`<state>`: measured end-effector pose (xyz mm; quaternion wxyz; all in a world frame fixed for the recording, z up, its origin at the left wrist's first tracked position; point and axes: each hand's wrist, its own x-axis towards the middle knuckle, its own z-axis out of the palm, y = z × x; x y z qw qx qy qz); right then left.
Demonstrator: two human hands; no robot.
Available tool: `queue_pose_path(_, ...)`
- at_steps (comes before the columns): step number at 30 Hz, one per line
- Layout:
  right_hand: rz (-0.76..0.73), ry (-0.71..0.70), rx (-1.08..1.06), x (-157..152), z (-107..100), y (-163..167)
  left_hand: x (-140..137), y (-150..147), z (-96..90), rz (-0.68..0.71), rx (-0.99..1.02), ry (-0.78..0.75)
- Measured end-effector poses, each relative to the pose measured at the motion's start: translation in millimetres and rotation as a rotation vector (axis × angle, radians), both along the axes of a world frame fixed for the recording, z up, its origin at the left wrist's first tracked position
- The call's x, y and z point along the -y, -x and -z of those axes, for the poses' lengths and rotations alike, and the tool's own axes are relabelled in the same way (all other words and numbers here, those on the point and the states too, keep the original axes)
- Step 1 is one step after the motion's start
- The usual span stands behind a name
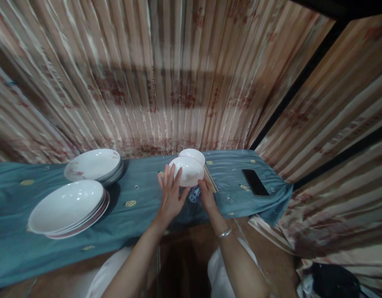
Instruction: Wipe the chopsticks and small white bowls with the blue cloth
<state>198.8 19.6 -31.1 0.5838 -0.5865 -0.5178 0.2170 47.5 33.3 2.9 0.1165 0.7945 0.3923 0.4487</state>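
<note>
A white bowl [191, 171] is at the middle of the cloth-covered table, tilted with its inside towards me. My left hand [170, 196] lies against its left side, fingers spread and resting on the white surface. At the lower right rim, my right hand [207, 193] pinches the bowl between thumb and fingers. Just behind it stands a second white bowl [194, 155], partly covered by the first. A small blue patterned thing [194, 194] shows between my hands; its kind is unclear. Thin light-brown sticks [211, 179] lie beside the bowls, partly hidden by my right hand.
Two stacks of white plates stand on the left: a near stack [67, 207] and a far stack [93, 165] with red flower marks. A black phone [254, 182] lies at the right. Pleated curtains [178, 82] hang behind the teal tablecloth [138, 215]; a dark frame bar [298, 89] slants at right.
</note>
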Motion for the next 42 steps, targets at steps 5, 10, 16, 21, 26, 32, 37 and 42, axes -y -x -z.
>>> queue_pose_path(5, 0.126, -0.029, -0.12, -24.9, 4.9, -16.8, -18.4, -20.5, 21.2, -0.025, 0.112, 0.123)
queue_pose_path(10, 0.146, -0.053, -0.102, -47.7, 4.0, -30.9, -33.9, -41.2, 31.9, 0.116, 0.188, 0.192)
queue_pose_path(16, 0.132, -0.051, -0.119, -65.3, 11.1, -33.0, -53.9, -56.6, 40.9, 0.112, 0.267, 0.231)
queue_pose_path(21, 0.137, -0.04, -0.126, -72.0, 17.9, -30.3, -65.3, -62.2, 45.6, 0.077, 0.312, 0.259)
queue_pose_path(26, 0.185, -0.016, -0.101, -74.3, 21.0, -28.1, -71.6, -67.2, 50.5, 0.074, 0.354, 0.29)
queue_pose_path(32, 0.207, 0.001, -0.079, -76.7, 25.4, -26.7, -79.5, -69.8, 61.0, 0.076, 0.387, 0.304)
queue_pose_path(37, 0.203, -0.015, -0.195, -82.5, 30.1, -27.3, -87.3, -70.9, 72.0, 0.065, 0.383, 0.288)
queue_pose_path(42, 0.256, 0.017, -0.275, -89.5, 35.0, -30.5, -90.2, -72.5, 78.2, 0.063, 0.336, 0.279)
